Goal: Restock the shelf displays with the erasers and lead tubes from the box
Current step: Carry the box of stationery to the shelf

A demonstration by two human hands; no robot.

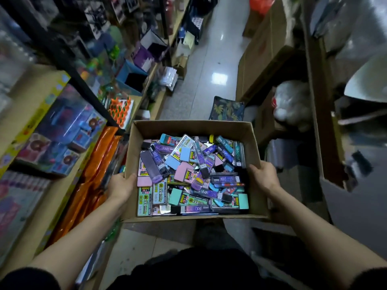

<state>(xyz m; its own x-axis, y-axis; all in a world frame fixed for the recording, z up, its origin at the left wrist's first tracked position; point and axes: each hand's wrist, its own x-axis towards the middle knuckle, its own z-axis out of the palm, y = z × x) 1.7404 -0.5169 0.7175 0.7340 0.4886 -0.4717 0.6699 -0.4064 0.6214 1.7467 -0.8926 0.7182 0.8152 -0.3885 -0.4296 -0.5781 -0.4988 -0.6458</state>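
An open cardboard box (188,127) hangs in front of me over a shop aisle, held from both sides. My left hand (121,186) grips its left wall and my right hand (265,177) grips its right wall. Inside lies a jumbled heap of pink, teal and blue erasers (184,168) mixed with purple, black and teal lead tubes (201,160) and several green-labelled lead packs (144,200). The shelf displays (62,139) run along my left, holding boxed stationery.
On the left shelf stand a yellow-edged display box (31,114), orange shiny packs (98,174) and open blue and purple bins (134,78). Tall cardboard cartons (268,55) and a patterned cushion (227,108) line the right. The glossy tiled aisle (209,59) runs ahead.
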